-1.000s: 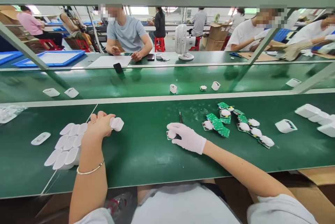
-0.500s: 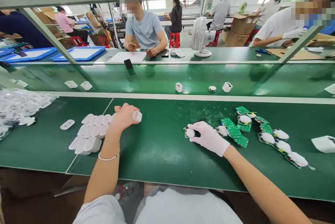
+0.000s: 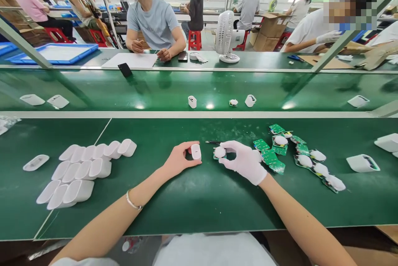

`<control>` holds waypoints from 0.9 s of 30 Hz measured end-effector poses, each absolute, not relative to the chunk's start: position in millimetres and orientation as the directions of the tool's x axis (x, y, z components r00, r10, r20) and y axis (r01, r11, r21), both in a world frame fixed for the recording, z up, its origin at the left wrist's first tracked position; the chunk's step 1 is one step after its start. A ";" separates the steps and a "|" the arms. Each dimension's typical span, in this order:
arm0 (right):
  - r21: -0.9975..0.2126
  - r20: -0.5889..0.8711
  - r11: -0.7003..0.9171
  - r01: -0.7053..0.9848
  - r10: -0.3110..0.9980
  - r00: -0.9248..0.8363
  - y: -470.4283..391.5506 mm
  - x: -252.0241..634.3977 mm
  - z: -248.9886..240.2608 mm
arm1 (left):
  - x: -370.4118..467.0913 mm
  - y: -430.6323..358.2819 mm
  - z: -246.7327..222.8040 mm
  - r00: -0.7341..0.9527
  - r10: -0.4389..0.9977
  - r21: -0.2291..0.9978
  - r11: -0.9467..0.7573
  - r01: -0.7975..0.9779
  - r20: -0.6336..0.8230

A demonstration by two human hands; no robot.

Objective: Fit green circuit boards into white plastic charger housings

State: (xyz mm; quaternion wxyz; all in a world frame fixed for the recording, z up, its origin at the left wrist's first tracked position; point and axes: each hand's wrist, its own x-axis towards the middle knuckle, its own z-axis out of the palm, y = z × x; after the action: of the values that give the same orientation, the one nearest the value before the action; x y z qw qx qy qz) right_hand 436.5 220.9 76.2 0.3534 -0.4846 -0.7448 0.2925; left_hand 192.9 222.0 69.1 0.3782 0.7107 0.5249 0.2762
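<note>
My bare left hand [image 3: 178,159] grips a small white plastic housing [image 3: 196,152] between thumb and fingers, its slotted end facing me. Just right of it, my gloved right hand [image 3: 245,161] pinches a small circuit board with a white pad [image 3: 220,152] on it. The two pieces are close but apart. Behind them lies a pair of dark tweezers [image 3: 213,142], partly hidden by the glove. Beyond my right hand, several green circuit boards [image 3: 273,161] lie in a loose cluster, some with white pads. Rows of white housings [image 3: 79,191] stand left of my left hand.
A flat white oval piece [image 3: 36,162] lies at the far left. White housings [image 3: 363,163] sit at the right. Across the rail [image 3: 174,114], a few more lie on the green ledge. A fan [image 3: 225,35] and a person in a blue shirt [image 3: 154,21] are opposite.
My left hand has moved right, away from the housing rows, bringing the white housing beside the circuit board. My right hand keeps its pinch on the board. The camera view has shifted.
</note>
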 end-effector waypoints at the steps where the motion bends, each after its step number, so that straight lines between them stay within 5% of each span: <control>1: -0.814 0.273 0.374 0.445 0.922 -0.276 217.7 432.3 76.4 | 191.7 220.9 69.3 0.318 0.948 0.817 -0.198 0.541 0.019; 4: -0.817 0.399 0.462 0.346 0.885 -0.240 207.6 418.2 76.3 | 190.6 215.2 67.9 0.400 0.912 0.793 -0.313 0.523 0.096; 8: -0.666 0.526 0.624 0.408 0.781 -0.336 201.6 407.0 77.8 | 190.9 210.7 63.1 0.512 0.852 0.794 -0.384 0.471 0.109; 13: -0.532 0.535 0.678 0.507 0.733 -0.420 202.4 407.0 80.4 | 187.5 214.9 62.5 0.509 0.857 0.779 -0.375 0.502 0.084; 27: -0.388 0.505 0.724 0.571 0.685 -0.525 201.3 405.2 72.5 | 186.1 215.9 61.9 0.524 0.845 0.736 -0.420 0.530 0.106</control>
State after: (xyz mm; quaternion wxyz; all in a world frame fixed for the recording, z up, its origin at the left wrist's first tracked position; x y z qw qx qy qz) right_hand 405.2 201.3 72.5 0.3268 -0.3613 -0.8689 0.0876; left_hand 186.1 215.9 61.9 0.3297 0.8081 0.4255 0.2391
